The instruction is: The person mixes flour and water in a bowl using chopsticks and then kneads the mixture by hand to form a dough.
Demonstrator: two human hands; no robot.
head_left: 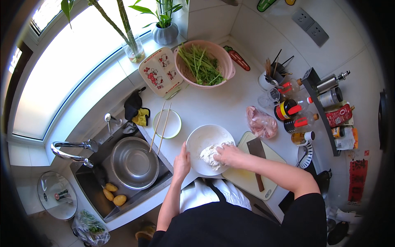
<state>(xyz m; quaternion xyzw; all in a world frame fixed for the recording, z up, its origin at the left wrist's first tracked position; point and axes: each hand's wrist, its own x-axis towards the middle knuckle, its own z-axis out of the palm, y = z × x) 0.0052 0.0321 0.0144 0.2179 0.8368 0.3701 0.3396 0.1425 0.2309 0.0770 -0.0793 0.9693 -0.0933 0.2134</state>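
A white bowl (pixel 197 139) stands at the counter's front edge, with a lumpy mass of floury dough (pixel 209 156) inside. My left hand (pixel 182 160) grips the bowl's left rim, thumb side up along the wall. Inside the bowl, my right hand (pixel 228 156) presses its fingers into the dough from the right; the fingertips are partly hidden by it. Left of the bowl is a small green-rimmed bowl (pixel 172 125), pale inside, with a pair of wooden chopsticks (pixel 164 126) laid across it. To the right, a cleaver (pixel 256 151) lies on a pale cutting board (pixel 273 157), partly behind my right forearm.
The sink (pixel 92 182) holds a steel basin (pixel 135 163) and three potatoes (pixel 119 200). A pink colander (pixel 228 66) of leafy stalks (pixel 200 64) and a divided plate (pixel 162 71) stand at the back. Bagged raw meat (pixel 261 122) and sauce bottles (pixel 299 122) stand right.
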